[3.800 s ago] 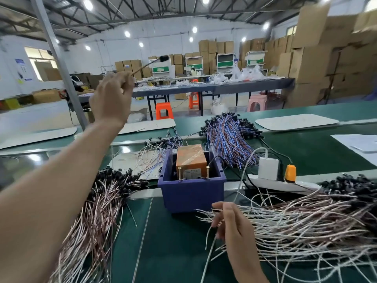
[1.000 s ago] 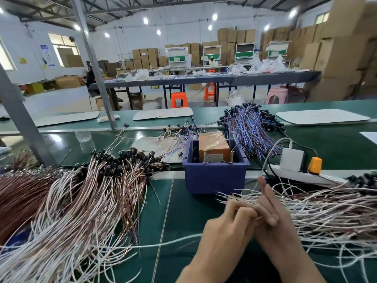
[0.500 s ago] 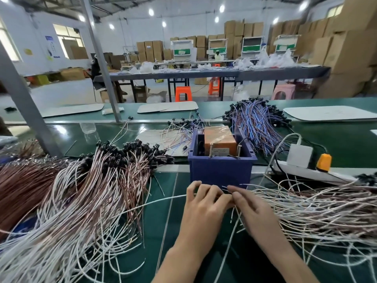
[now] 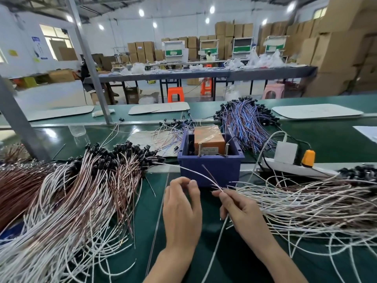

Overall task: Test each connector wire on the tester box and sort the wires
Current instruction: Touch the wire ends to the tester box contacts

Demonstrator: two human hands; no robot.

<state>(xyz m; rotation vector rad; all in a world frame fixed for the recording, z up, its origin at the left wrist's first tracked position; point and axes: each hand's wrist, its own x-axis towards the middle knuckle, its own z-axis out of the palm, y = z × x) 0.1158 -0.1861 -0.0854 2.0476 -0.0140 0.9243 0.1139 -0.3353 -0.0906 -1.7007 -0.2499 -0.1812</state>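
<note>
The orange tester box (image 4: 209, 137) sits inside a blue bin (image 4: 210, 171), with two metal pins standing at its front. My right hand (image 4: 242, 213) pinches one connector wire (image 4: 216, 242) just before the bin. Its two bare ends fork up and left toward the box, and the rest trails down to the frame's bottom edge. My left hand (image 4: 181, 209) is beside it with loosely curled fingers just under the white strand, holding nothing I can see. A big pile of white and brown wires with black connectors (image 4: 81, 190) lies left. Another pile (image 4: 310, 203) spreads right.
A bundle of blue-purple wires (image 4: 244, 121) and a small loose bunch (image 4: 169, 131) lie behind the bin. A white power strip (image 4: 289, 167) with an adapter and orange plug is at the right. Slanted metal posts (image 4: 18, 123) rise at the left. Flat white boards lie on the far belt.
My hands have drawn apart. The right hand now holds the wire alone with its ends forked toward the bin, and the left hand has come off it.
</note>
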